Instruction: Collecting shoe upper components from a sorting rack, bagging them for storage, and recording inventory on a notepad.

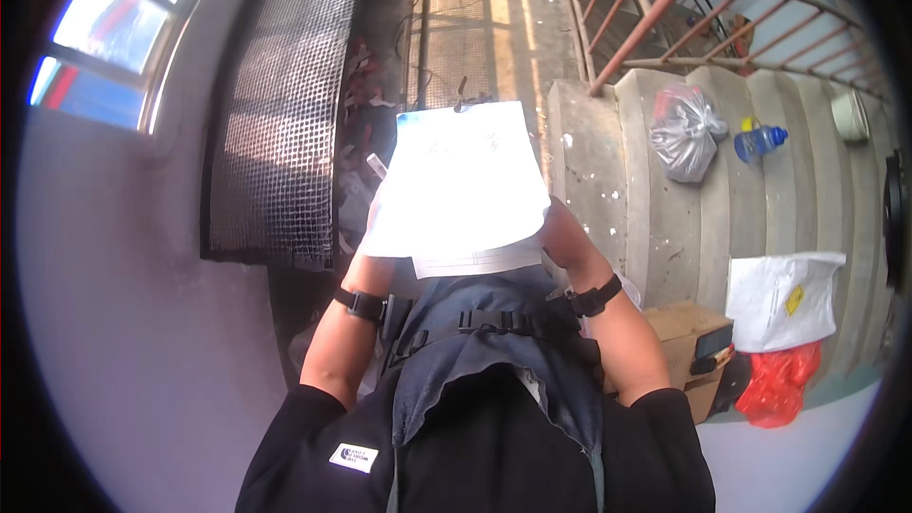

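The papers (465, 180), a bright white top sheet with at least 1 more showing below its near edge, are held up in front of the person's waist, between the 2 hands. The right hand (567, 233) grips them at the right edge, its fingertips hidden underneath. The left hand (370, 218) is at the left edge, mostly behind the sheet, so I cannot tell whether its fingers pinch or lie spread. A small dark hook (461, 95) shows at the far edge of the papers, and a white stick (377, 166) pokes out just beside their left edge. Each wrist wears 1 black band (597, 298), and a dark apron (484, 361) hangs over the person's front. On the left, a mesh panel (280, 104) leans near the wall (104, 218), below a window (119, 9). On the right, concrete steps (641, 204) bear a knotted clear bag (686, 138) and, near it, a blue bottle (760, 142). Closer to the person are a cardboard box (674, 328), a white sack (765, 309) and a red bag (779, 385). A reddish railing (655, 9) stands beyond the steps.
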Demonstrator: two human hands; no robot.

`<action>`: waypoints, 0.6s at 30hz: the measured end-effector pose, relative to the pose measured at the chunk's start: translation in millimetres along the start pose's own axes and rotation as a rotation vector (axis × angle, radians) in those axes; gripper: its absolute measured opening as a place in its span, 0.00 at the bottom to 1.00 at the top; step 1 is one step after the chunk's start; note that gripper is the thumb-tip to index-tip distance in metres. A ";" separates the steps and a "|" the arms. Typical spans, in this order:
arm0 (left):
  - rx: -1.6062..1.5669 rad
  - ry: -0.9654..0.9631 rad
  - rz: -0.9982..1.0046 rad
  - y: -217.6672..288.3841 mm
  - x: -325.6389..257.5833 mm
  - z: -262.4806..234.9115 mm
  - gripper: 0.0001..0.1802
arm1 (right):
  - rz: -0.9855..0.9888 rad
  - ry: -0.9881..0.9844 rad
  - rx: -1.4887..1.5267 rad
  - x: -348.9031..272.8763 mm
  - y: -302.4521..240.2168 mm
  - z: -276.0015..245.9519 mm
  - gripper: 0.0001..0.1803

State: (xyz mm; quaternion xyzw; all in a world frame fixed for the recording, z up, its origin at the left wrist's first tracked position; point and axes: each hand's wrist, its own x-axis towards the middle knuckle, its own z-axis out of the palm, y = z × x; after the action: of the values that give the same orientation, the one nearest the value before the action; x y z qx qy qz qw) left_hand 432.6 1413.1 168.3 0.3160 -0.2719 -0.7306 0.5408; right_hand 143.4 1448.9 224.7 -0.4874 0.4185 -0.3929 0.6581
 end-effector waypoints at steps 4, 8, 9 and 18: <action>-0.237 0.133 -0.178 50.3 20.9 -7.3 0.20 | 0.253 -0.065 0.132 61.6 -6.8 24.4 0.20; -0.136 0.255 0.156 67.9 37.3 -37.6 0.19 | 0.331 -0.072 0.052 117.4 -17.1 41.2 0.22; -0.127 0.307 0.206 69.8 40.1 -48.5 0.19 | 0.261 -0.073 -0.040 128.2 -16.1 44.1 0.22; -0.103 0.660 0.466 99.6 81.9 -78.2 0.22 | -0.007 -0.273 -0.725 301.7 -7.8 37.8 0.17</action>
State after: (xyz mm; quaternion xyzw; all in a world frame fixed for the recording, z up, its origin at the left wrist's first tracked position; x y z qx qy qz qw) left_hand 535.6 1303.3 177.2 0.4359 -0.1112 -0.4606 0.7652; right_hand 280.8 1180.1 188.2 -0.7376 0.4370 -0.1531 0.4915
